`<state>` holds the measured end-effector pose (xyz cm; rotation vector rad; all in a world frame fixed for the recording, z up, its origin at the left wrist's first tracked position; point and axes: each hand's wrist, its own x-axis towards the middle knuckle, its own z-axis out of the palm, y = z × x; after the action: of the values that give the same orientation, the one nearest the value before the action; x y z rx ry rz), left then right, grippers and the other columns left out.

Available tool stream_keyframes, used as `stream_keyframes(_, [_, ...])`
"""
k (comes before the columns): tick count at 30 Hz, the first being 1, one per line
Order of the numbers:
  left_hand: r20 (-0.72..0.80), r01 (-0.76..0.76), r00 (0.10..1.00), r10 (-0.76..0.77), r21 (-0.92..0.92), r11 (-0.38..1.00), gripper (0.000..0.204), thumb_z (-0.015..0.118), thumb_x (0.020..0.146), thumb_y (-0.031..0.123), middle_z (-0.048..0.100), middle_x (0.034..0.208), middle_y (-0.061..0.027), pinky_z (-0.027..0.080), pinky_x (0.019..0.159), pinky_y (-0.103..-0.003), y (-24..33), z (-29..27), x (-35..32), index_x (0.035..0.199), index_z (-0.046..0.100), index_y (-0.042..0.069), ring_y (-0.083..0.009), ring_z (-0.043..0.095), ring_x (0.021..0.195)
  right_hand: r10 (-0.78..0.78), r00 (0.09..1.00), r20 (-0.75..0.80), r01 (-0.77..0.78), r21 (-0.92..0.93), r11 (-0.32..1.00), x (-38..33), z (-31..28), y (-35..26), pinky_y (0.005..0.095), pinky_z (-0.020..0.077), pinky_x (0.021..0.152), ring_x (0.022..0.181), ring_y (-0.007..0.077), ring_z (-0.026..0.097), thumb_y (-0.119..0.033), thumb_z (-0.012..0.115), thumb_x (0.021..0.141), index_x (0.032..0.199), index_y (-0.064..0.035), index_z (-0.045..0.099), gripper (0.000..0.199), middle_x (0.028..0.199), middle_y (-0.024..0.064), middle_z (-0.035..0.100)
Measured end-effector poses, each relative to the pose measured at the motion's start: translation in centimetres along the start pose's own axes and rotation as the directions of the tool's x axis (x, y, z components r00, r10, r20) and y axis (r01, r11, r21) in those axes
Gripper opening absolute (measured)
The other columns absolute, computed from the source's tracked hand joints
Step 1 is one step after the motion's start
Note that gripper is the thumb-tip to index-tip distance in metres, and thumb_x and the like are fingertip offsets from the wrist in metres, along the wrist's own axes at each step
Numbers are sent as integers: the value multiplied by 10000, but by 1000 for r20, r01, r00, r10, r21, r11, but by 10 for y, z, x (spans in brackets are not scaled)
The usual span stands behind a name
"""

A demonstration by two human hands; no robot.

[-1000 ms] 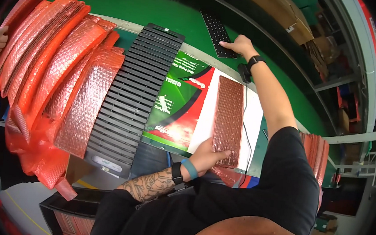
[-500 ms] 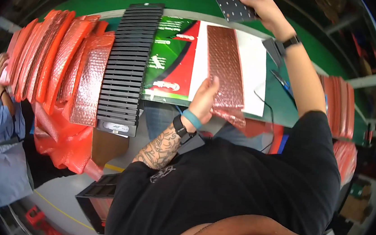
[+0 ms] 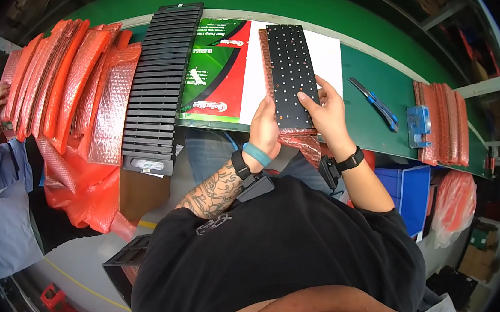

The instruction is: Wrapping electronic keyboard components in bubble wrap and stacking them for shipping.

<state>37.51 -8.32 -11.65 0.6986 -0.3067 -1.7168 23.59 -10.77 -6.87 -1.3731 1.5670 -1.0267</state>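
Both hands now meet on one thing: a long black board (image 3: 291, 76) dotted with small orange points, which a second ago lay far out under the right hand at full reach. The right hand (image 3: 326, 110) has carried it in and now grips its near right edge, fingers spread on top. The left hand (image 3: 265, 127) closes around the near left corner together with the mouth of a red bubble bag (image 3: 299, 140), which it was already pressing flat half a second ago. The board's near end sits at the bag's opening, its far end pointing away from the hands over a white sheet (image 3: 332, 49); it looks like the start of sliding it in.

Just left of the left hand lies a green and red carton (image 3: 216, 68), then a black slotted tray (image 3: 161, 81), then a fan of red bubble bags (image 3: 75, 91). Right of the right hand, on the green table (image 3: 378, 132), lie a blue knife (image 3: 378, 103) and another stack of red bags (image 3: 446, 121).
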Motion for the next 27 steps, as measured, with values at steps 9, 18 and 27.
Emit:
stream_keyframes(9, [-5, -5, 1000, 5, 3, 1000, 409, 287, 1115, 250, 597, 1323, -129, 523, 996, -343, 2, 4, -2, 1378, 465, -7, -210, 622, 1174, -138, 988, -69, 125, -166, 978, 0, 2, 27, 272, 458, 871, 937, 133, 512, -115, 810, 820, 1365, 24, 589, 604, 1032, 47, 532])
stream_keyframes(18, [31, 39, 999, -37, -50, 998, 371, 367, 1101, 220, 607, 1304, -122, 522, 1000, -351, 4, 3, -5, 1386, 449, -3, -205, 627, 1160, -140, 989, -44, 129, -195, 972, -5, 0, 32, 279, 465, 850, 917, 148, 522, -160, 825, 805, 1358, 18, 597, 624, 1000, 55, 544])
stream_keyframes(27, [182, -37, 983, 16, 115, 993, 459, 591, 966, 7, 594, 1305, -110, 504, 1011, -360, 2, -4, -7, 1392, 421, -17, -187, 601, 1177, -402, 801, 445, 595, -512, 619, 161, -26, -42, 350, 508, 906, 1022, 242, 623, -219, 859, 755, 1299, 3, 620, 635, 1169, 137, 651])
